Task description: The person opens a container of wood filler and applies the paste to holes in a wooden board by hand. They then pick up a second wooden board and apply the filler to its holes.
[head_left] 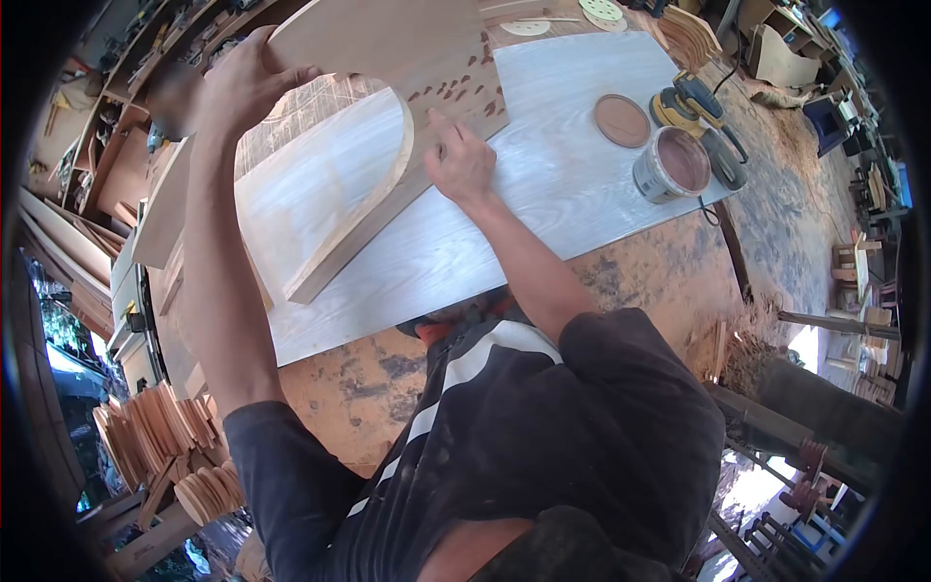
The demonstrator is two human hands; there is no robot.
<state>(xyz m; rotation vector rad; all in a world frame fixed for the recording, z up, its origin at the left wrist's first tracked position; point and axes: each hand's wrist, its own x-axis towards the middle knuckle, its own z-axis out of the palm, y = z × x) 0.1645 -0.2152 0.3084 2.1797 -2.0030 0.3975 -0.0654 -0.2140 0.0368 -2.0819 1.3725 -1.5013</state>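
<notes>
A pale curved wooden panel (388,39) with a cut-out arch and a straight leg stands over the white-grained board (543,194). My left hand (242,85) grips the panel's upper left edge, its thumb along the inner side of the arch. Several reddish-brown filler patches (456,89) dot the panel's right part. Just below them, my right hand (461,163) touches the wood with its index finger stretched out and the other fingers partly curled. No tool shows in it. On the right stands an uncapped tub of brownish paste (671,167), and its round lid (622,120) lies beside it.
A yellow-and-black sander (693,102) with a cord rests behind the tub. Round sanding discs (601,12) lie at the far edge. Stacked curved wooden pieces (155,432) are at the lower left, and shelves (145,58) line the upper left. Sawdust covers the floor.
</notes>
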